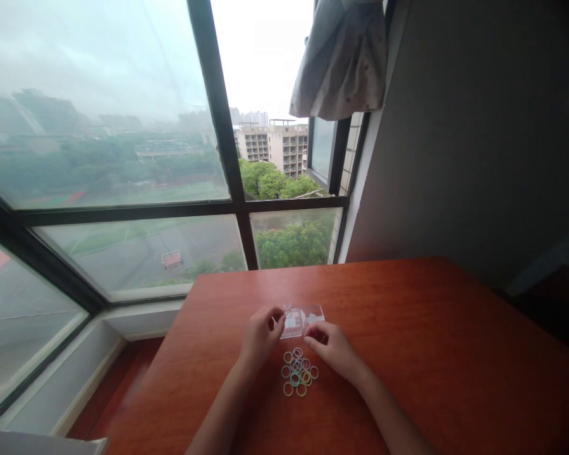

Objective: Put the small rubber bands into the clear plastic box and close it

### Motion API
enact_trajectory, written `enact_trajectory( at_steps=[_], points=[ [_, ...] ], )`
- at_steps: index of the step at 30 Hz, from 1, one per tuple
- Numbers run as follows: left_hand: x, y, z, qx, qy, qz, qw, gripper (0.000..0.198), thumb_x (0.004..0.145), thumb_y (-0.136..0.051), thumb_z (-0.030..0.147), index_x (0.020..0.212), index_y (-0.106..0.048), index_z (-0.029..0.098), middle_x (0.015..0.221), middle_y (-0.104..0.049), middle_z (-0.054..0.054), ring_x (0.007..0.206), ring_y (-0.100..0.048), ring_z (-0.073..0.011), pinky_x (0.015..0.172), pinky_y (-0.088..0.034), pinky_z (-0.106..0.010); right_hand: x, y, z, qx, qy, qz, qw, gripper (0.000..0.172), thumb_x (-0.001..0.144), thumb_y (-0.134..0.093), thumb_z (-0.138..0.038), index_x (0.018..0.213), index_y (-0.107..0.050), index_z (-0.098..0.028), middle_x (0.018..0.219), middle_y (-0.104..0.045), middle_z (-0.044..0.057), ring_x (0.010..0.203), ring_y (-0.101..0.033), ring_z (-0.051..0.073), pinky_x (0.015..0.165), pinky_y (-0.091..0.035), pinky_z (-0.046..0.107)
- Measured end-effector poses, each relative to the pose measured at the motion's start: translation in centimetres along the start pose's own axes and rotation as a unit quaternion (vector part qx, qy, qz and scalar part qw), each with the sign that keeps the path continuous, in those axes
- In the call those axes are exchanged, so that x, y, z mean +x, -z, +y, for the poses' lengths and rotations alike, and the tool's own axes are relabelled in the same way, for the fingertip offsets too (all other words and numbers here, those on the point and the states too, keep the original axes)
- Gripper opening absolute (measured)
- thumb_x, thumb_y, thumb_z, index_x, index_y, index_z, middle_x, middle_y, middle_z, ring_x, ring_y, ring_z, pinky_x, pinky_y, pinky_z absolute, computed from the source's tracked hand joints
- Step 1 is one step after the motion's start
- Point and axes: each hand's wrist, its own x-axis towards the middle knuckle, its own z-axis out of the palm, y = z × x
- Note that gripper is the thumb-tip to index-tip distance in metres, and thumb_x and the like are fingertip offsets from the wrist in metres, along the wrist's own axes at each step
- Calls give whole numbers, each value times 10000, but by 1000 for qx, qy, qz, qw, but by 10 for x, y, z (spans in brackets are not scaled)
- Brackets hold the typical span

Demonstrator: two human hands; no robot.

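A clear plastic box point(292, 326) lies opened out on the table, its transparent lid point(313, 312) folded to the right. My left hand point(264, 325) is at the box's left side, thumb and fingers pinched on a small ring-shaped hair tie point(288, 313) above the box. Close to the lid's near edge, my right hand point(326, 341) has thumb and forefinger pressed together; whatever is between them is too small to make out. Between my forearms lies a loose cluster of pastel hair ties point(296, 373) in yellow, teal, pink and pale shades, some overlapping.
The reddish-brown wooden table point(389, 316) reaches back to a dark-framed window point(239, 164). A gathered curtain point(344, 63) hangs at the upper right beside a grey wall point(464, 139). Left of the table, a low sill point(90, 360) runs along the glass.
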Motion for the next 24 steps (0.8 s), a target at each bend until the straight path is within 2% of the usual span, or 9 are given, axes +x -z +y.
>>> enact_trajectory(
  at_steps=[5,8,16,24],
  points=[
    [1,2,-13,44,27,22,998,159,840,-510,277,758,-615,190,711,-621,-11,611,-540,-141,592,-397,-242,-3,-3,-5,-115,61,-22,991,80,803,-602,-195,757,-664,-179,741,-665,9,680,-568,137,635,-409,231],
    [1,0,-18,59,29,23,998,154,839,-513,274,774,-627,193,720,-623,-12,612,-542,-141,594,-402,-240,-4,-3,-5,-150,72,-38,985,77,813,-603,-188,771,-667,-184,751,-667,6,688,-568,136,645,-398,229],
    [1,0,-19,61,26,17,998,170,863,-499,288,825,-635,194,764,-626,-20,626,-554,-142,607,-409,-242,-7,-4,-5,-184,49,-53,980,52,813,-638,-234,820,-679,-202,751,-665,-7,671,-563,131,625,-375,227],
    [-1,1,-18,81,21,3,996,177,880,-472,276,865,-630,199,829,-630,-26,670,-572,-147,617,-409,-245,-7,-4,-7,-198,37,-67,977,103,759,-666,-173,851,-685,-215,762,-671,-21,683,-575,124,634,-375,215]
  ],
)
